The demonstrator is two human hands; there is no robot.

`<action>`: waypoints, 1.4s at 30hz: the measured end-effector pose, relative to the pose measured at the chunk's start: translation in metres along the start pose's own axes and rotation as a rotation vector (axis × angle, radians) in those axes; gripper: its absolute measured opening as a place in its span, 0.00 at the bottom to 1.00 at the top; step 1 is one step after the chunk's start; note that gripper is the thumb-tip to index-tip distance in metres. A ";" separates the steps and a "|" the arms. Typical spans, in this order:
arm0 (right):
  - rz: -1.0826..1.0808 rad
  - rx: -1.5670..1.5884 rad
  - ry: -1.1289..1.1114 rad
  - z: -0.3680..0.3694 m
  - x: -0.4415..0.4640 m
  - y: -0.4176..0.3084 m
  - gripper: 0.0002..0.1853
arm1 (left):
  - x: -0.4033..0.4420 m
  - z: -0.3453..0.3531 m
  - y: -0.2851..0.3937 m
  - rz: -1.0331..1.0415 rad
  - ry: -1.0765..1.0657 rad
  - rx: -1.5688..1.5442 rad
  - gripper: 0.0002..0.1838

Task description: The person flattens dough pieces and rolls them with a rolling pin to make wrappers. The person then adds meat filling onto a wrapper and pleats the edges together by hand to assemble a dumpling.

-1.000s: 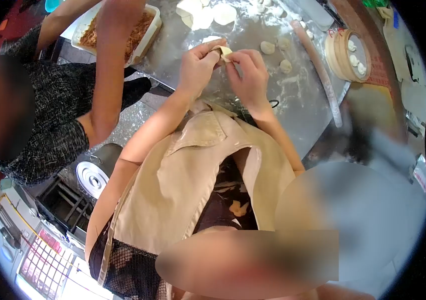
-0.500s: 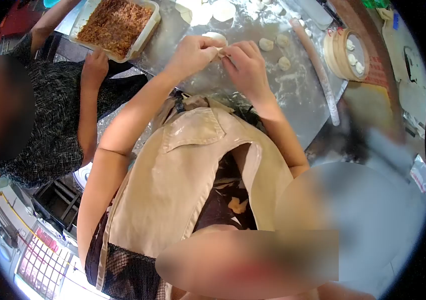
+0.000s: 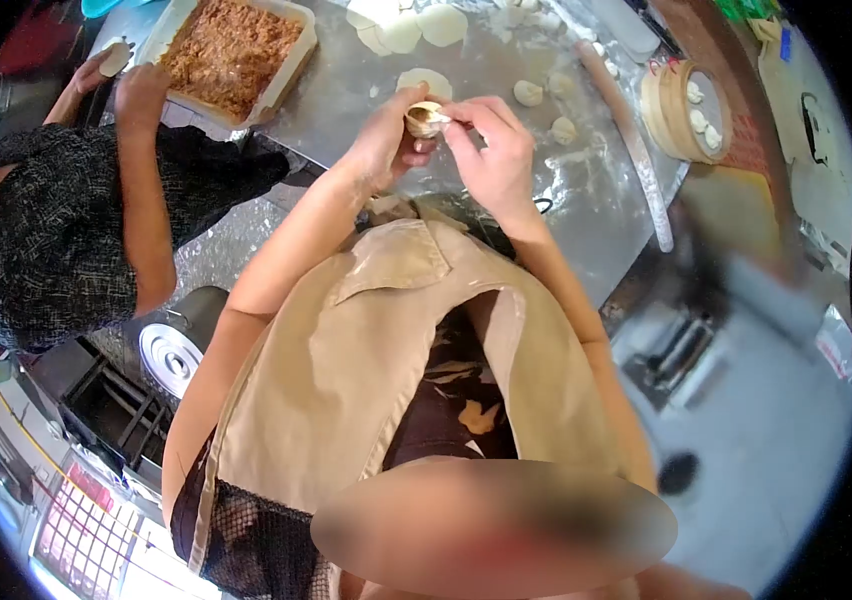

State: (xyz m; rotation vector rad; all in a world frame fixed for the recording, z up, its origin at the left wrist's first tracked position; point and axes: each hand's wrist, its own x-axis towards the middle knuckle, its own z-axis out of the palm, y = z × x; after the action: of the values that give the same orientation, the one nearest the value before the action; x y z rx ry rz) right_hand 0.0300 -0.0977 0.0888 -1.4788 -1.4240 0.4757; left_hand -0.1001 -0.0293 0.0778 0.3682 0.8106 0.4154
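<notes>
Above the steel table, my left hand is closed around a partly formed bun, cupping it from the left and below. The bun's top gapes, and brownish filling shows inside. My right hand pinches the dough rim on the right side between thumb and fingers. Just beyond the hands lies a flat dough wrapper. More round wrappers are spread at the far edge of the view. To the right, pleated buns rest on the floury table.
A rolling pin lies along the table's right side, beside a bamboo steamer with white buns in it. At left stands a tub of reddish filling. A co-worker's hand there holds a pale dough piece.
My left hand has turned, so the bun's opening and filling now show; my right hand stays at the rim. The co-worker has shifted, and the dough piece in their hand has come into view.
</notes>
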 end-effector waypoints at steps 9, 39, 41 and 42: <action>0.392 0.506 0.009 0.005 0.004 -0.009 0.05 | 0.000 -0.001 -0.005 0.002 -0.107 -0.201 0.19; -0.420 -0.006 -0.397 0.182 0.092 -0.022 0.07 | -0.069 -0.163 0.005 0.462 -0.118 -0.845 0.22; -0.379 0.055 -0.314 0.178 0.092 -0.009 0.08 | -0.063 -0.156 0.014 0.435 0.015 -0.790 0.23; -0.373 0.046 -0.314 0.168 0.087 -0.011 0.08 | -0.059 -0.152 0.018 0.439 0.059 -0.741 0.22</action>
State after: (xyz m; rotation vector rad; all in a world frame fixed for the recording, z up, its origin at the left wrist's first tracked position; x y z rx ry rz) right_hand -0.0930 0.0419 0.0543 -1.0982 -1.8763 0.5154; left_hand -0.2554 -0.0193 0.0266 -0.1688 0.5758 1.0973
